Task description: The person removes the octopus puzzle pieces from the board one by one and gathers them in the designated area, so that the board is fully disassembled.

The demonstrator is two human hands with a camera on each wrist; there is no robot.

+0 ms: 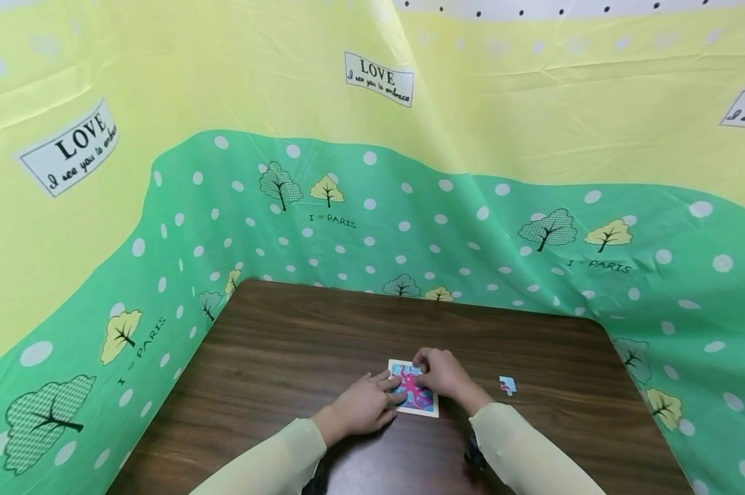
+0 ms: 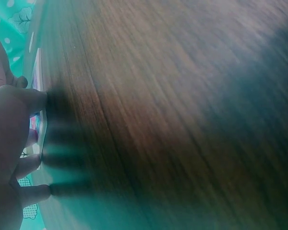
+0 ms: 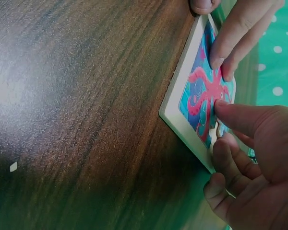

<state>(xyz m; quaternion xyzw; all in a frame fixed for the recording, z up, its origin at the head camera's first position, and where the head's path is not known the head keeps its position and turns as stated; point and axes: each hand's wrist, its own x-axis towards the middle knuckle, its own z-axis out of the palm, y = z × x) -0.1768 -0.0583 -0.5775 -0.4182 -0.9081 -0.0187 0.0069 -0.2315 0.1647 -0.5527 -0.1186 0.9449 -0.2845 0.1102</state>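
The right hand (image 1: 444, 373) — pinching the puzzle (image 1: 417, 400) (seemingly) — hides one corner.

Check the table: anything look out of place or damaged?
One loose piece lies on the table, right of the puzzle, odd because it sits apart. By the right fingers, a pale patch shows; gap or raised edge, I can't tell. No visible damage.

hands (image 1: 361, 405): bare | sleeves (image 1: 523, 447): pale cream, plain, wrist-length | black gear (image 1: 474, 455): beneath both sleeves
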